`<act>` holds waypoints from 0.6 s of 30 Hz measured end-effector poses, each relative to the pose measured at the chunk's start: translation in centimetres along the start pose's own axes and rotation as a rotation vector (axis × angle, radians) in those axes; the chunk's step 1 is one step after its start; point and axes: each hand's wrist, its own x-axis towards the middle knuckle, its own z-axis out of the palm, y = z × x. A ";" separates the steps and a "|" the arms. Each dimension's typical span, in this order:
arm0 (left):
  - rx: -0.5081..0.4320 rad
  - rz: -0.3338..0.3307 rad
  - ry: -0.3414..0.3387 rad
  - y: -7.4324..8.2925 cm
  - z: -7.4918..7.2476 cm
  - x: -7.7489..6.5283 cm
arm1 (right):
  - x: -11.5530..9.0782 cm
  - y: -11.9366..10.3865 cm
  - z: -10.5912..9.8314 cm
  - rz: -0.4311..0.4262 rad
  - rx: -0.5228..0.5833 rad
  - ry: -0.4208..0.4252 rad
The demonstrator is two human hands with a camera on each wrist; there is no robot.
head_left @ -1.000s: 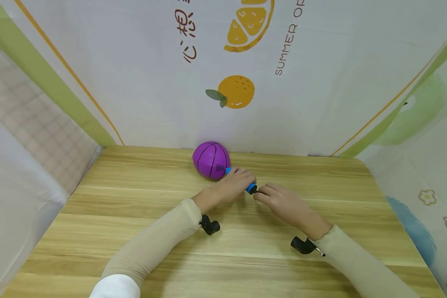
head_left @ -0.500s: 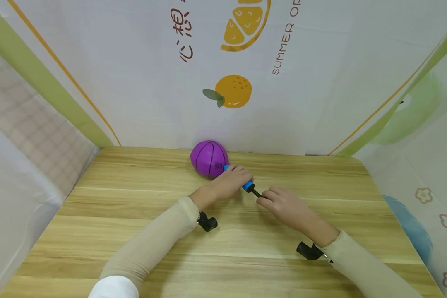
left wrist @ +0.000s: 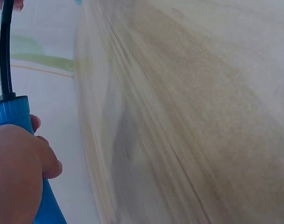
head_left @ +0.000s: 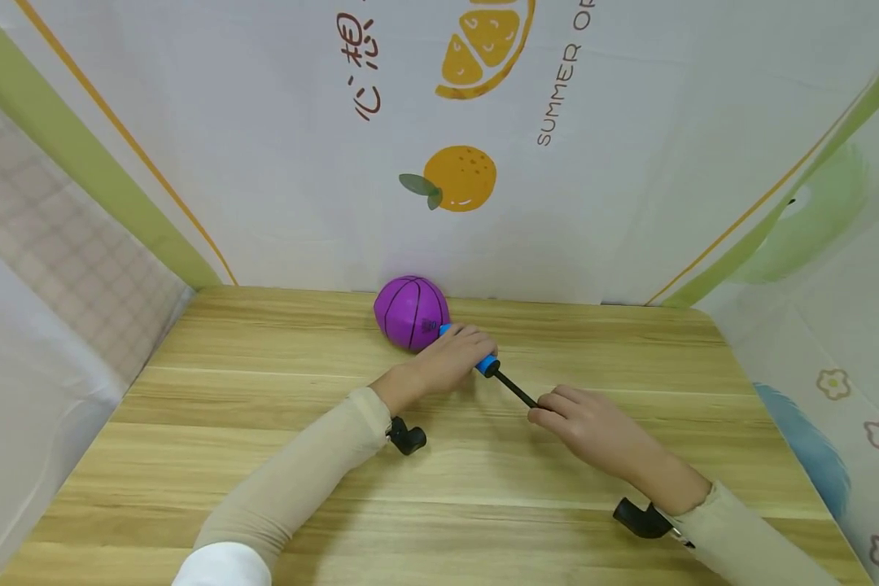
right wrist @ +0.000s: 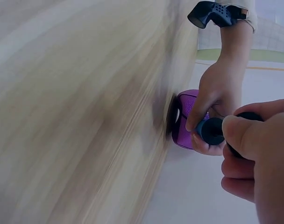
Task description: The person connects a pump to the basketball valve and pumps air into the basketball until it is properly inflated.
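A purple ball [head_left: 408, 311] with black seam lines sits at the table's back edge, its shape somewhat lopsided. My left hand [head_left: 450, 356] grips the blue barrel of a hand pump [head_left: 487, 364], whose far end meets the ball's right side. In the left wrist view, fingers curl round the blue barrel [left wrist: 49, 209], and a black rod [left wrist: 5, 56] extends from its end cap. My right hand [head_left: 601, 430] holds the pump's handle, with a long stretch of rod [head_left: 516, 389] showing between the hands. The black handle [right wrist: 249, 115] appears between thumb and fingers in the right wrist view.
Both hands work above a wood-grain table [head_left: 322, 496]. A white printed cloth [head_left: 300, 203] hangs right behind the ball, and more cloth hangs at both sides. A black wrist camera [head_left: 408, 437] sits on the left wrist, another camera [head_left: 640, 518] on the right.
My right hand has drawn back toward the lower right, pulling the rod farther out of the barrel. The left hand and the ball stay about where they were.
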 end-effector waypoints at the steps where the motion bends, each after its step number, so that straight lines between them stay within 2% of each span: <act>1: -0.003 -0.001 -0.002 0.0 0.0 0.0 | -0.1 -0.1 -0.2 0.004 -0.001 0.000; 6: -0.011 -0.022 -0.018 -0.1 0.1 -0.1 | -0.8 -0.7 -0.8 0.022 -0.001 0.000; 11: -0.012 -0.013 -0.013 -0.1 0.2 -0.1 | -1.1 -1.0 -1.1 0.027 0.007 0.009; 18: -0.002 -0.023 -0.022 0.3 0.1 0.0 | -0.6 -0.5 -0.6 0.023 -0.004 0.029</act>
